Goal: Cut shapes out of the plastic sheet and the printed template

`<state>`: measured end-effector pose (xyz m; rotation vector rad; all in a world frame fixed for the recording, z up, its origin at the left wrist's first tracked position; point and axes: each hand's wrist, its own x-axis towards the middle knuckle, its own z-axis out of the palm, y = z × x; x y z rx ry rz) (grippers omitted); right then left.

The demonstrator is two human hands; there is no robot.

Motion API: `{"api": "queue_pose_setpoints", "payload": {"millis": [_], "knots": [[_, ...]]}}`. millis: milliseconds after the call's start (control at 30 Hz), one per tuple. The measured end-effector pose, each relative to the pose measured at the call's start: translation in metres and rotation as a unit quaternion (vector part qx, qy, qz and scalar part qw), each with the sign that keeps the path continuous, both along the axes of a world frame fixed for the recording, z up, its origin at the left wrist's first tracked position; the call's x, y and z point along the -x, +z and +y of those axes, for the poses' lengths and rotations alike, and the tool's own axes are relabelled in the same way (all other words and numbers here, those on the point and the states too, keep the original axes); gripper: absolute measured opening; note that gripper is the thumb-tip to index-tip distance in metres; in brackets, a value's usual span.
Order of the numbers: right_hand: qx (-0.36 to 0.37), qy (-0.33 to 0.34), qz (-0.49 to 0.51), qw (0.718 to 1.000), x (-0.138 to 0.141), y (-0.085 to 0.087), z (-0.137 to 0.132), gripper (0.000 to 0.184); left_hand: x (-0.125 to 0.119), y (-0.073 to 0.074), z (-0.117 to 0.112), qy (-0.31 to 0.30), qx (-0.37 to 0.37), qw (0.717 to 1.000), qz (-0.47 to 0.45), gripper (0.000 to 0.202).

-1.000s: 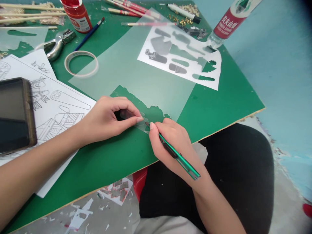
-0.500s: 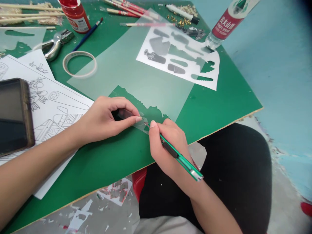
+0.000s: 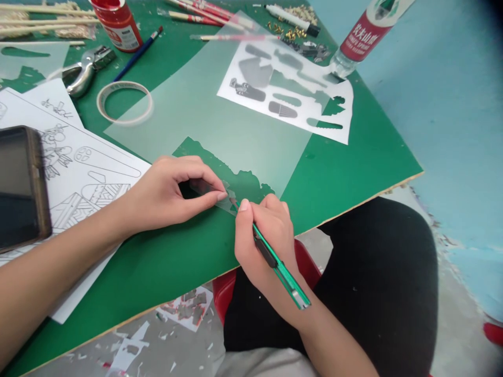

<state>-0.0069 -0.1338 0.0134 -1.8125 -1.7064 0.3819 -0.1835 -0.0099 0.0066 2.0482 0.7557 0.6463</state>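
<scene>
My left hand (image 3: pixel 173 191) pinches and presses a small piece of clear film (image 3: pixel 220 196) onto the green board (image 3: pixel 353 162), thumb and fingers closed on it. My right hand (image 3: pixel 263 235) grips a green utility knife (image 3: pixel 275 259) like a pen, its blade tip touching the film piece right beside my left fingertips. Just behind lies a large translucent sheet (image 3: pixel 220 115) with a jagged cut-out edge.
A white cut-out printed sheet (image 3: pixel 346 123), a water bottle (image 3: pixel 361 31), tape roll (image 3: pixel 124 102), hole punch (image 3: pixel 84 68), red paint jar (image 3: pixel 116 23), brushes and sticks lie behind. A phone (image 3: pixel 19 186) rests on line-drawing paper (image 3: pixel 78 173) at left. Scraps litter the floor.
My right hand has turned slightly, swinging the knife's rear end leftward and nearer to me; the blade tip stays at the film. The left hand has held still.
</scene>
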Motion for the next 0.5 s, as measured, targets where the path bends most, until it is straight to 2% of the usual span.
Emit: {"api": "queue_pose_setpoints", "payload": {"millis": [500], "knots": [[-0.011,-0.023,0.017,1.0,0.0056,0.0008,-0.0018,0.048,-0.0022,0.0019,-0.0009,0.011,0.015,1.0,-0.024,0.007]]}}
